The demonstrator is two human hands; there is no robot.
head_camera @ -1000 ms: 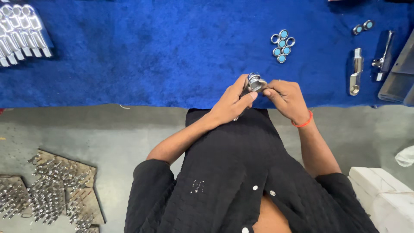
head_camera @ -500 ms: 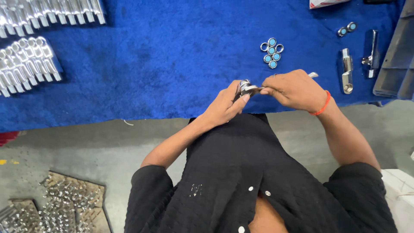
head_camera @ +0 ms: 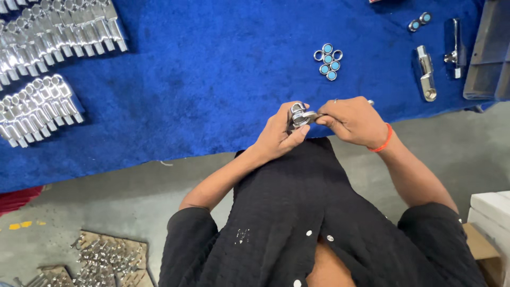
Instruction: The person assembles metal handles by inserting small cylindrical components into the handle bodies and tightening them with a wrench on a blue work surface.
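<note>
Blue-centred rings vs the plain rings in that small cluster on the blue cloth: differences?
The blue-centred rings have their middles filled with a light blue disc; the plain rings are open, showing the blue cloth through them. Blue-centred ones are more numerous; only about two are plain. Both kinds lie flat, round, silver-rimmed, similar in size, bunched together.

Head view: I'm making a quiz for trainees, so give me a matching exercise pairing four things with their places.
Things:
1. small chrome part
2. blue-capped rings
3. rows of chrome pieces
4. orange band

Places:
A. far left of the blue cloth
B. on the right wrist
C. held between both hands
D. on the cloth beyond the hands

Pairs: 1-C, 2-D, 3-A, 4-B
</note>
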